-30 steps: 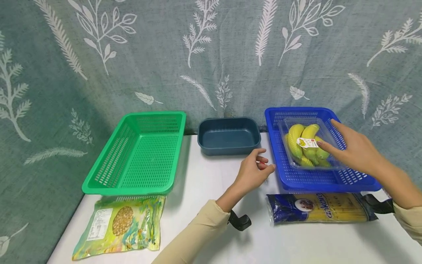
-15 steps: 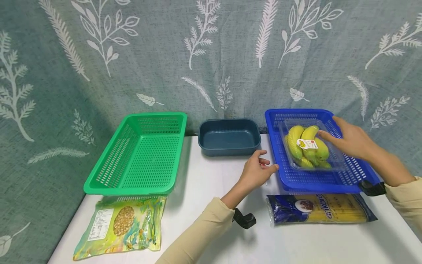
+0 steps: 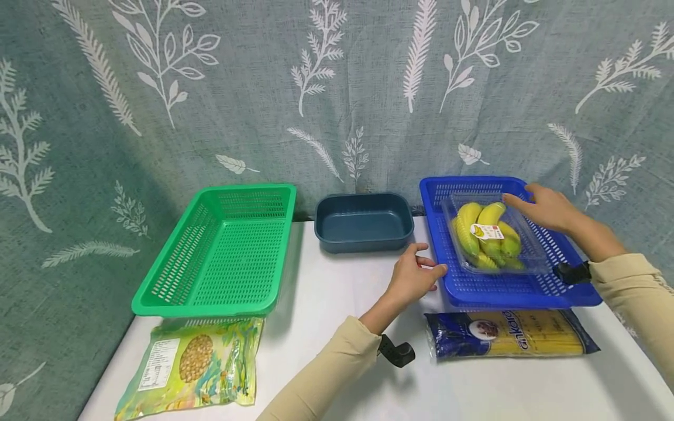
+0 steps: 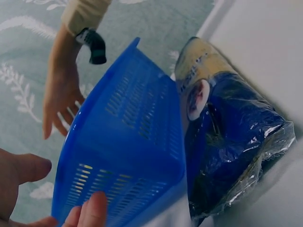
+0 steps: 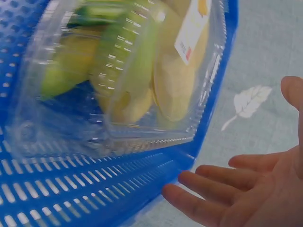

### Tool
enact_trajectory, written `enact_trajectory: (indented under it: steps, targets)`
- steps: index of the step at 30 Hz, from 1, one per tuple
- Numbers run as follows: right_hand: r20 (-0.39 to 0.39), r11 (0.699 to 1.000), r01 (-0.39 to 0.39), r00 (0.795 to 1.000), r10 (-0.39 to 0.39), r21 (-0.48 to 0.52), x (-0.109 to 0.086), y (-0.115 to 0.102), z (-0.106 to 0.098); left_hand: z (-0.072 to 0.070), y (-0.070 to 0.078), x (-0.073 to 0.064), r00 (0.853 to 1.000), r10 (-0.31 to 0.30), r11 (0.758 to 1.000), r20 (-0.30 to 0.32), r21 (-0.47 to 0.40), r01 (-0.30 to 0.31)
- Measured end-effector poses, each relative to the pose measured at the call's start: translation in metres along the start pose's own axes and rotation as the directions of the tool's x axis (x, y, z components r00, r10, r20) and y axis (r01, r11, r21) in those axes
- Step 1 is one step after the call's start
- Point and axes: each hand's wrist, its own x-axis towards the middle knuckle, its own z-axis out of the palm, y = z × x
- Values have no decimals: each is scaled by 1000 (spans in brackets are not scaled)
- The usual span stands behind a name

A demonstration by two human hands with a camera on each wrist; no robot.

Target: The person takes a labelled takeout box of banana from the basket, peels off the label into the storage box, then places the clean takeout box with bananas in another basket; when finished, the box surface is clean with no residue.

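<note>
Fruit box (image 3: 492, 235) lying in blue basket (image 3: 505, 302); right hand (image 3: 547, 209) near it, left hand (image 3: 413, 273) beside basket, both with fingers parted; probably light, slick, crushable: best cradled by opposite sides

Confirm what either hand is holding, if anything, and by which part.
Nothing is held. The right hand, fingers spread, isn't gripping the banana box; the left hand is beside the blue basket, gripping nothing.

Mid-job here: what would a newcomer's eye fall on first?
Likely the clear box of yellow fruit in the blue basket at right, with the open right hand beside it. Next, the bright green basket at left in the head view, a colourful bag lying in front.
</note>
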Motion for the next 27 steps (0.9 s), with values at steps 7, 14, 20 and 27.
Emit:
enact_trajectory:
  steps: [7, 14, 20, 27]
  targets:
    - [36, 999, -29, 999, 28, 41, 11, 6, 1, 2, 0, -1, 1000, -7, 999, -9, -52, 7]
    - [101, 990, -64, 994, 51, 129, 19, 9, 7, 4, 0, 2, 999, -37, 992, -8, -123, 36]
    - [167, 974, -119, 982, 87, 192, 24, 7, 13, 9, 2, 3, 999, -43, 989, -23, -145, 39]
    - [188, 974, -131, 978, 96, 183, 29, 11, 14, 10, 6, 2, 997, -75, 975, -21, -210, 69]
